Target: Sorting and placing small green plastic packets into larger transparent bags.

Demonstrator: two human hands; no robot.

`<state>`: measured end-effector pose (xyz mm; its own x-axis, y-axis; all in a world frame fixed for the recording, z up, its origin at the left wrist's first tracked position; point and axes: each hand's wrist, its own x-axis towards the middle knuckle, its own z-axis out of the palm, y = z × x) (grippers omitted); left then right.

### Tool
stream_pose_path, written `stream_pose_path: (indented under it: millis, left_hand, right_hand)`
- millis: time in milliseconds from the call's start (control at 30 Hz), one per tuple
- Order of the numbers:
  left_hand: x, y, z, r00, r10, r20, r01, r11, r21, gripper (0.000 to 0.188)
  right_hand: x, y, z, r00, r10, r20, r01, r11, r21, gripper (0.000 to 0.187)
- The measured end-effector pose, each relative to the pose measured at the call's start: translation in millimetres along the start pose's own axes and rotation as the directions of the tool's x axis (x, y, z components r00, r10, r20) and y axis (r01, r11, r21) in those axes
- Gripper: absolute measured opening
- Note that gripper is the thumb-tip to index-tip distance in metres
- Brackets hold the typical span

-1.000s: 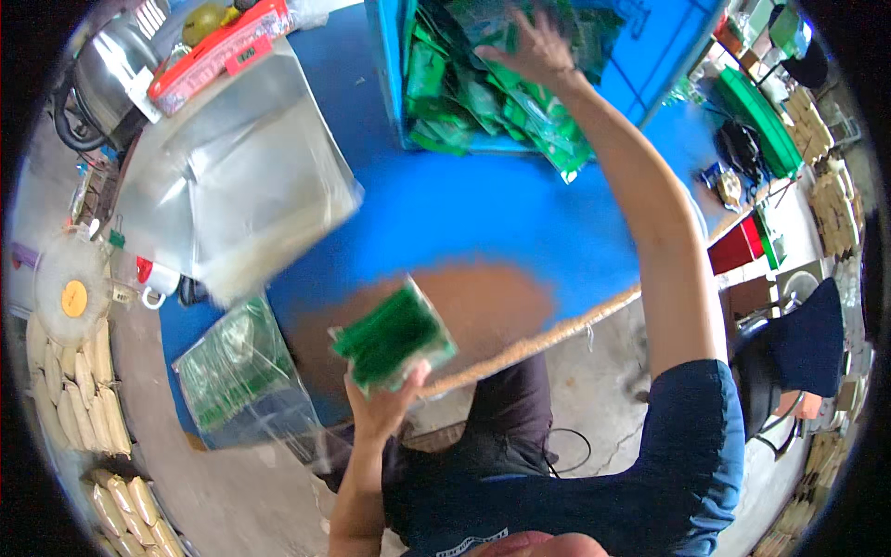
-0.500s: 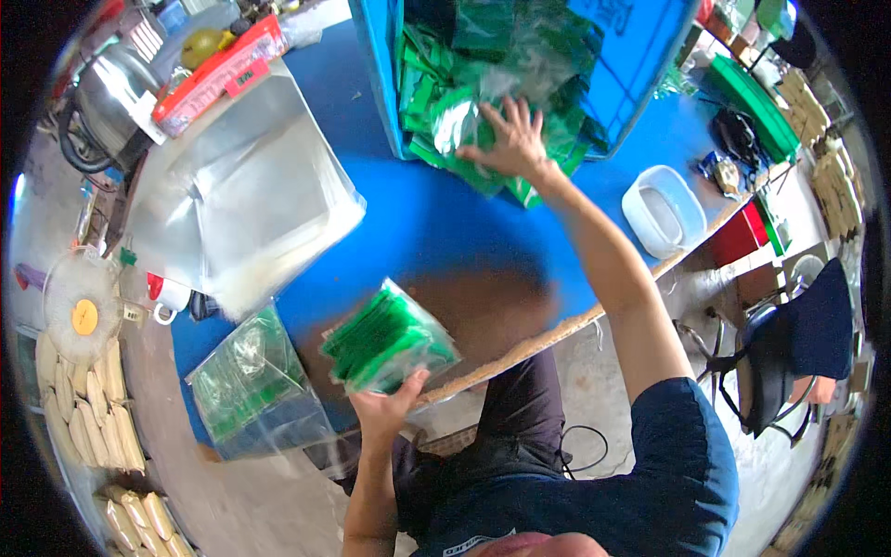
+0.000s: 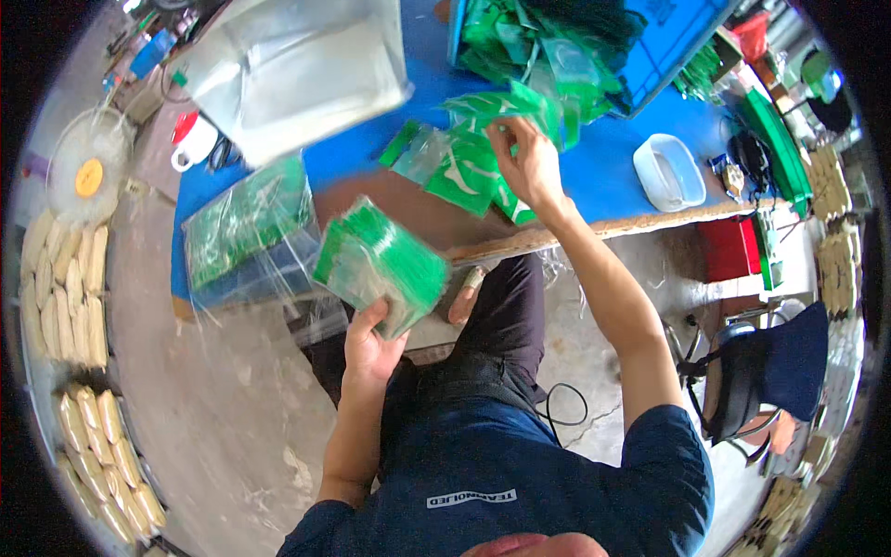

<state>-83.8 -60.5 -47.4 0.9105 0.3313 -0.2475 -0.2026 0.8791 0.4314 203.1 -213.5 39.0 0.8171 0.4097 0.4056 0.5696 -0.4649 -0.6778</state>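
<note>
My left hand (image 3: 373,351) is closed around a thick stack of flat green packets (image 3: 394,269) in clear plastic, thumb on top, held in front of the table's near edge. My right hand (image 3: 531,172) is above the table with its fingers bent into a pinch on a green packet (image 3: 529,107) near the crate. Several more loose green packets (image 3: 464,178) lie spread on the table just left of that hand. Behind them the blue crate (image 3: 682,51) holds a heap of similar packets, its far part cut off by the picture's edge.
A large clear bag (image 3: 306,84) stands at the far left of the table. Nearer lies a plastic bag with green packets (image 3: 251,223). A white plastic tub (image 3: 670,174) is on the right, a fan (image 3: 88,167) to the left, and an office chair (image 3: 756,371) at the right.
My right hand has gone from open over the crate's heap to a pinch nearer me. Loose packets now lie on the table before the crate. My left hand still grips its stack. The view has shifted.
</note>
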Motion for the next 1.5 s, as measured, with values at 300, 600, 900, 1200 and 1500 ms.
stream_pose_path:
  millis: [300,600,900,1200,1500]
  left_hand:
    - [-33.9,-12.5,-47.8,0.997,-0.079,0.004,0.080,0.995,-0.064,0.056]
    - [-21.5,-14.7,-0.5,0.990,-0.054,0.132,0.075,0.984,-0.161,0.060]
    - [-52.3,-22.8,-53.9,0.996,0.005,0.085,-0.004,1.000,-0.010,0.062]
    - [-50.0,28.4,-8.3,0.957,-0.095,0.273,-0.064,0.852,0.520,0.077]
    - [-24.8,1.4,-25.8,0.980,-0.021,0.197,-0.047,0.941,0.336,0.064]
  right_hand:
    - [-105.9,-19.5,32.9,0.736,-0.563,0.376,0.633,0.770,-0.087,0.050]
    - [-143.4,-69.1,26.7,0.843,0.189,0.505,-0.465,0.727,0.505,0.026]
    - [-39.4,57.6,-39.0,0.872,-0.352,0.339,0.487,0.695,-0.530,0.039]
    - [-42.9,-70.8,-71.3,0.615,-0.201,0.762,0.005,0.968,0.252,0.025]
    - [-18.0,-6.5,5.6,0.917,-0.378,0.123,0.391,0.801,-0.453,0.069]
